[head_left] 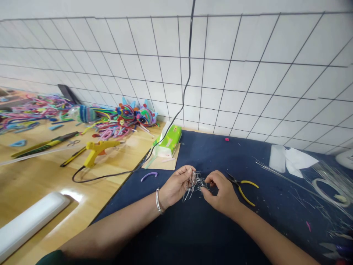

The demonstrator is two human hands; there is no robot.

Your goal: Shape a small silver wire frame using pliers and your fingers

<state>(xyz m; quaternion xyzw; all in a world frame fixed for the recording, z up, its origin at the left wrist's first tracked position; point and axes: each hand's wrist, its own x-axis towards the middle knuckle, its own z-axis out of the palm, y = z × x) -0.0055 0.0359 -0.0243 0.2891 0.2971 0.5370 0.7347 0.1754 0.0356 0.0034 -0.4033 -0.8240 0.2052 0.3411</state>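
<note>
A small tangle of thin silver wire (194,184) hangs between both hands above the dark blue mat (193,228). My left hand (175,186), with a bangle on its wrist, has its fingers curled round the wire's left side. My right hand (220,193) pinches the wire's right side with thumb and fingers closed. Yellow-handled pliers (244,186) lie on the mat just right of my right hand, untouched.
On the wooden table left of the mat lie a yellow glue gun (96,150) with a black cable (116,173), a green box (169,140), a purple curved piece (149,176) and heaps of coloured pipe cleaners (110,123). Straight wires and plastic sheets (317,173) fill the right side.
</note>
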